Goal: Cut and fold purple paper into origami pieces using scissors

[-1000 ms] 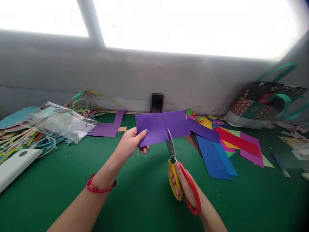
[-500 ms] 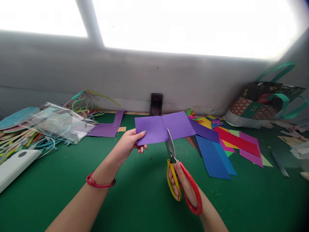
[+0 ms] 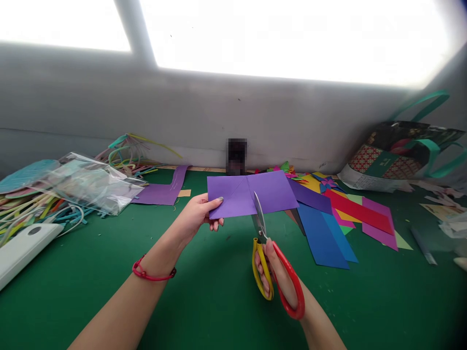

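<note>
My left hand (image 3: 204, 212) pinches the left end of a creased purple paper sheet (image 3: 272, 192), thumb on top and fingers underneath. The sheet is held up above the green table. My right hand (image 3: 272, 262) is closed round the handles of a pair of scissors (image 3: 260, 223), one handle yellow and the other red. Its blades are apart, with the sheet's near edge between them just right of the middle crease. One blade shows above the paper; the other is hidden below it.
Blue paper (image 3: 323, 238) and red paper (image 3: 359, 211) lie with other coloured sheets at right. A patterned bag (image 3: 386, 160) stands behind them. At left are a clear plastic bag (image 3: 98, 182), coloured strips, a white device (image 3: 29, 250) and purple paper (image 3: 160, 193). A pen-like object (image 3: 423, 245) lies far right.
The purple sheet and my left hand have shifted slightly to the right. The scissors stay at its near edge, blades still apart.
</note>
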Motion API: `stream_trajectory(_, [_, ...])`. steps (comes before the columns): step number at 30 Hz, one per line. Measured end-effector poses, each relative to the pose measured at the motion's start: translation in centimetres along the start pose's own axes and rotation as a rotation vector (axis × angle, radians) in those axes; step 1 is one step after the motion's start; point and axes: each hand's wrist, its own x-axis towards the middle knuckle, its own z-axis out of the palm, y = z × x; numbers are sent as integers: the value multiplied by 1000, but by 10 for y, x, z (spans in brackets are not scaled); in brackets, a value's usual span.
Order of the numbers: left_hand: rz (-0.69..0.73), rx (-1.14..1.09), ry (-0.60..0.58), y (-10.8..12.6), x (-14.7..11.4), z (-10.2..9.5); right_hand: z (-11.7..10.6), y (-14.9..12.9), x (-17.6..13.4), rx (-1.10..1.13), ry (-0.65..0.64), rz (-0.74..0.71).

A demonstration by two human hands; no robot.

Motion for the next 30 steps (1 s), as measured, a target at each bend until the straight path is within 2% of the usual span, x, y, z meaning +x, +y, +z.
stream_trajectory(7, [19, 117, -41, 2, -6, 10, 4, -5, -1, -11, 87, 10])
stream_trajectory(14, [-3, 71, -90, 5, -13, 17, 9, -10, -3, -24, 144, -59])
stream_trajectory(23, [10, 68, -38, 7, -15, 18, -1, 7, 10, -149, 171, -41])
stream_trajectory(30, [-9, 78, -18, 10, -16, 21, 4, -1, 2, -149, 187, -82])
